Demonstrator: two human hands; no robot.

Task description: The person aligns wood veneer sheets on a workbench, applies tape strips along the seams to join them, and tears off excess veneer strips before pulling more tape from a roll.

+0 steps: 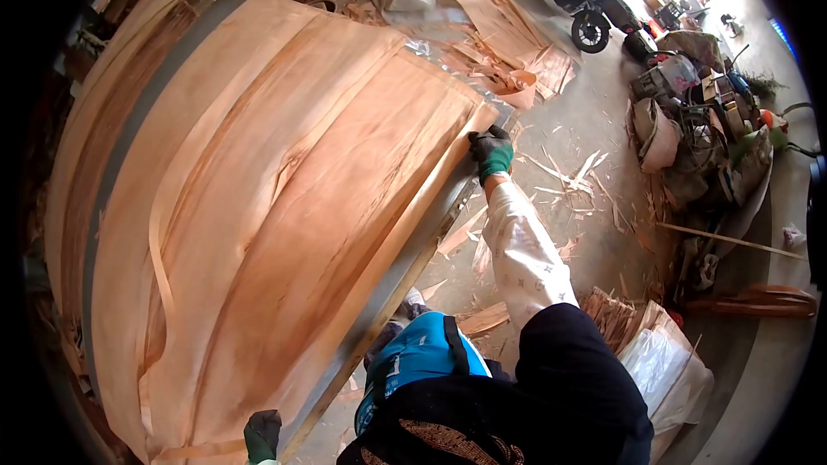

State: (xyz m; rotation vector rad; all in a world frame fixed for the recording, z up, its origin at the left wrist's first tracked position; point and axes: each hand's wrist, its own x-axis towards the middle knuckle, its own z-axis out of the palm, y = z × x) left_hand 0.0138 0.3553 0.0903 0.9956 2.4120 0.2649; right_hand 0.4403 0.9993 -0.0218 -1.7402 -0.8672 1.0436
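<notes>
Wide, thin sheets of reddish-brown wood veneer [319, 155] lie overlapping on a long table with a grey edge [405, 267]. My right hand [491, 152], in a dark green glove, is closed on the far corner of the veneer's edge, arm stretched out. In a matching glove, my left hand [263, 437] is at the near end of the same edge, fingers curled at the sheet and partly cut off by the frame. Between the hands the edge strip looks slightly raised. A narrow loose strip [158, 258] lies curved over the veneer.
Veneer scraps [482, 43] and clear plastic are heaped beyond the table. Splinters [577, 176] litter the concrete floor. A bundle of veneer pieces [616, 319] stands near my right side. Cluttered equipment [689, 112] and a motorbike [586, 0] stand farther right.
</notes>
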